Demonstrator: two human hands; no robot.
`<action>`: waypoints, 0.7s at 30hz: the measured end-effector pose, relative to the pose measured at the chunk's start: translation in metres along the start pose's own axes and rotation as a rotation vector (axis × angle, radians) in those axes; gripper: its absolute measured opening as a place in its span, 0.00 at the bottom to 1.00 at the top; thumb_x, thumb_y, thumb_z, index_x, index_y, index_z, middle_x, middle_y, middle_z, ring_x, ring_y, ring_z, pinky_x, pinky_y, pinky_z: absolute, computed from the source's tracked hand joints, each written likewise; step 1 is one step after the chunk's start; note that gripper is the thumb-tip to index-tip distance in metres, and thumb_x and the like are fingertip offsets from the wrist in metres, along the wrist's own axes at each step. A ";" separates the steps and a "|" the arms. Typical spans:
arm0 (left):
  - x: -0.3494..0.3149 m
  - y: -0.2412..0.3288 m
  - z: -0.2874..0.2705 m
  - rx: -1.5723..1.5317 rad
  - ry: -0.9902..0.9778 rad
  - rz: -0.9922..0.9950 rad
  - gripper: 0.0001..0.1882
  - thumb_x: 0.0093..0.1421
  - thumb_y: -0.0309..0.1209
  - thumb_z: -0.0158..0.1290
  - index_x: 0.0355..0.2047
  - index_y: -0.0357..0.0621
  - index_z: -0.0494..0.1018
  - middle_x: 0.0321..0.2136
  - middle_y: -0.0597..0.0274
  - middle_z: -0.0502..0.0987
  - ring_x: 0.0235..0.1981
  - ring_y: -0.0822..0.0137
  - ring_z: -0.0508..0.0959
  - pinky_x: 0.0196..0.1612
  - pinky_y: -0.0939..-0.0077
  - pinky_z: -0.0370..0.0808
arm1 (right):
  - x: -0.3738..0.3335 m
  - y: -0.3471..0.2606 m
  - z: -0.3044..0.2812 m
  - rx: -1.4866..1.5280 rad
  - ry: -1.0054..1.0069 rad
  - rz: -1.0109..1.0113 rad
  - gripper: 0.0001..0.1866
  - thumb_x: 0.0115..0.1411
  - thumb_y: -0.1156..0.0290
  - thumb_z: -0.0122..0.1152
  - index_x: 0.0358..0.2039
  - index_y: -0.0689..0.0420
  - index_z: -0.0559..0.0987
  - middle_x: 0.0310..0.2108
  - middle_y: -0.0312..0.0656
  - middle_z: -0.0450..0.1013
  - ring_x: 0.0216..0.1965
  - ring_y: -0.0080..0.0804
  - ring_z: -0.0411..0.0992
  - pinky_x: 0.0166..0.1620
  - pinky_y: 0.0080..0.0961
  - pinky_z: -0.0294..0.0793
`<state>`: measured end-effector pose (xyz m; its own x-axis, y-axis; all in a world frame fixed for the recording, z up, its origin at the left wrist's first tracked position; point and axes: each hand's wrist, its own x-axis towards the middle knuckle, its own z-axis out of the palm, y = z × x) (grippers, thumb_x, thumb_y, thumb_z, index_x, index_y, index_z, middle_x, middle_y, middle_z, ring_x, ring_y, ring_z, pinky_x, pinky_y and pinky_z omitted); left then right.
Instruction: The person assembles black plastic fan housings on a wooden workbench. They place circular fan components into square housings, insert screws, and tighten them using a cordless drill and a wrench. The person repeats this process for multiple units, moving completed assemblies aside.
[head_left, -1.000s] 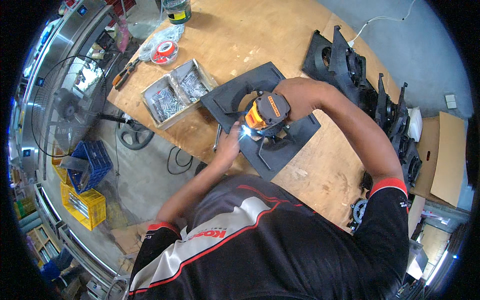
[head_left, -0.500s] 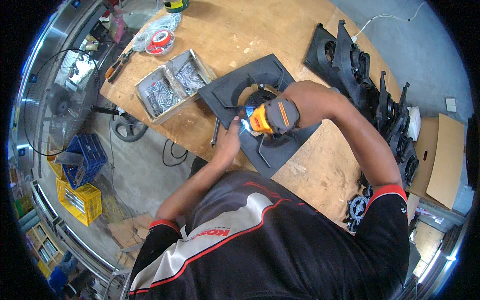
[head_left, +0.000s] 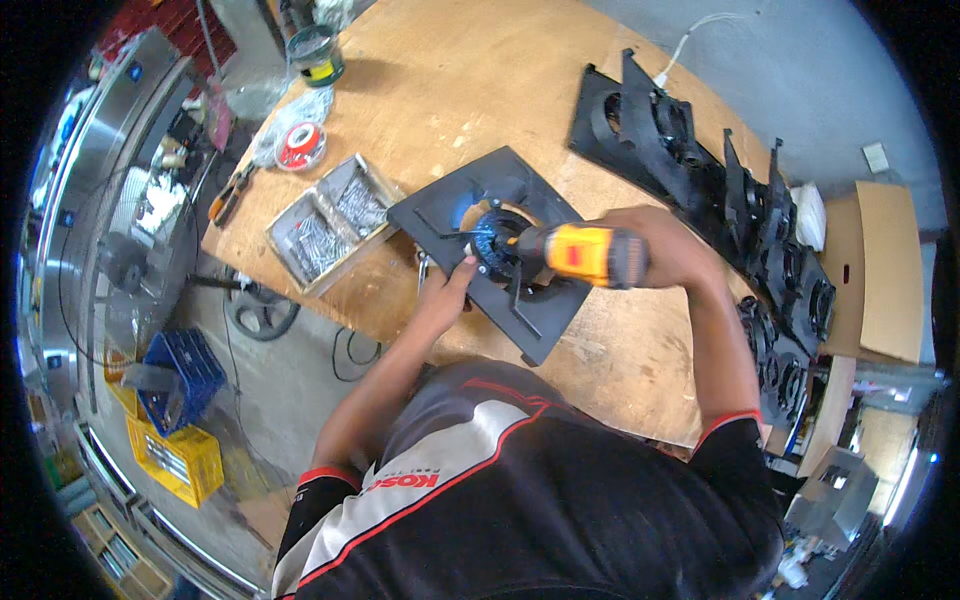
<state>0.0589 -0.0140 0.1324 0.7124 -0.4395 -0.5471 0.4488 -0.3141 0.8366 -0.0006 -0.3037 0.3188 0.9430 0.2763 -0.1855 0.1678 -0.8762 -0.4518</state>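
A square black plastic panel [head_left: 432, 212] with a round central opening lies at the front edge of the wooden table. Inside the opening sits a dark round fan part [head_left: 490, 222], lit blue by the tool's lamp. My left hand [head_left: 445, 295] grips the panel's near left edge, thumb on top; its other fingers are mostly hidden. In my right hand [head_left: 665, 245] is a yellow and black cordless drill [head_left: 580, 254], held over the panel's right side with its nose pointing left toward the opening. I cannot tell whether its tip touches anything.
Left of the panel stands a two-part box of screws [head_left: 325, 225]. Beyond it lie red tape [head_left: 299, 146], pliers [head_left: 232, 195] and a green tub [head_left: 316, 57]. Several black fan assemblies [head_left: 665, 130] line the right edge. A standing fan [head_left: 122, 262] is on the left.
My right hand has drawn the drill rightward from the panel's left side and turned it, so its body now lies sideways. My left hand still holds the panel edge. The whole view has shifted.
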 end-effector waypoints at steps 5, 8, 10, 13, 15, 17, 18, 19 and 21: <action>0.014 -0.043 -0.027 -0.121 -0.190 0.018 0.30 0.71 0.55 0.40 0.50 0.40 0.74 0.37 0.60 0.79 0.34 0.72 0.78 0.38 0.75 0.72 | -0.136 0.029 0.075 0.333 0.741 0.608 0.24 0.43 0.72 0.75 0.43 0.59 0.78 0.36 0.48 0.79 0.39 0.42 0.79 0.45 0.31 0.76; 0.009 -0.051 -0.039 -0.059 -0.001 0.090 0.22 0.71 0.43 0.43 0.51 0.38 0.72 0.37 0.64 0.79 0.31 0.71 0.77 0.38 0.73 0.73 | -0.183 0.047 0.148 0.209 0.832 1.063 0.29 0.42 0.71 0.77 0.47 0.59 0.79 0.39 0.48 0.80 0.44 0.41 0.79 0.48 0.33 0.76; 0.029 -0.081 -0.053 0.218 0.109 0.373 0.12 0.63 0.26 0.47 0.45 0.38 0.74 0.37 0.54 0.80 0.32 0.55 0.79 0.38 0.60 0.74 | -0.200 0.050 0.193 0.099 0.855 1.126 0.30 0.43 0.71 0.76 0.50 0.57 0.78 0.40 0.49 0.79 0.44 0.47 0.78 0.47 0.36 0.77; 0.023 -0.043 -0.062 0.776 0.246 0.548 0.11 0.54 0.19 0.48 0.37 0.36 0.75 0.36 0.39 0.77 0.40 0.38 0.77 0.41 0.48 0.73 | -0.220 0.052 0.250 -0.033 0.769 1.145 0.34 0.44 0.65 0.76 0.54 0.55 0.76 0.43 0.49 0.76 0.44 0.50 0.77 0.45 0.39 0.77; 0.021 -0.038 -0.076 0.818 0.296 0.780 0.12 0.54 0.18 0.47 0.38 0.37 0.76 0.35 0.42 0.77 0.39 0.40 0.77 0.43 0.51 0.74 | -0.222 0.052 0.269 -0.098 0.666 1.109 0.38 0.45 0.63 0.75 0.58 0.55 0.73 0.47 0.49 0.74 0.45 0.50 0.76 0.45 0.41 0.77; 0.010 -0.006 -0.085 0.798 0.288 0.840 0.14 0.54 0.17 0.47 0.40 0.37 0.76 0.37 0.43 0.77 0.39 0.41 0.78 0.43 0.52 0.74 | -0.226 0.054 0.281 -0.154 0.547 1.101 0.41 0.47 0.64 0.73 0.62 0.56 0.69 0.51 0.48 0.72 0.48 0.49 0.75 0.46 0.43 0.76; -0.001 0.017 -0.089 0.771 0.324 0.823 0.15 0.54 0.17 0.47 0.41 0.38 0.76 0.37 0.43 0.78 0.39 0.41 0.78 0.44 0.52 0.74 | -0.224 0.061 0.284 -0.186 0.491 1.116 0.42 0.47 0.65 0.72 0.63 0.56 0.67 0.53 0.47 0.71 0.49 0.49 0.74 0.47 0.44 0.75; -0.008 0.031 -0.094 0.747 0.357 0.802 0.15 0.54 0.17 0.47 0.41 0.38 0.76 0.38 0.44 0.78 0.40 0.42 0.78 0.44 0.53 0.74 | -0.222 0.067 0.292 -0.215 0.429 1.131 0.43 0.48 0.66 0.71 0.65 0.56 0.64 0.54 0.47 0.71 0.50 0.49 0.74 0.48 0.46 0.75; 0.018 0.042 -0.121 0.829 0.460 0.897 0.17 0.54 0.16 0.46 0.42 0.40 0.77 0.39 0.44 0.78 0.43 0.44 0.78 0.48 0.56 0.74 | -0.220 0.079 0.301 -0.146 0.335 1.182 0.47 0.49 0.68 0.69 0.68 0.56 0.58 0.59 0.49 0.67 0.57 0.51 0.69 0.55 0.53 0.70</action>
<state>0.1559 0.0666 0.1607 0.7805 -0.4913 0.3866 -0.6228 -0.5584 0.5480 -0.2818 -0.3149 0.0614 0.5605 -0.8103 -0.1713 -0.8265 -0.5604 -0.0532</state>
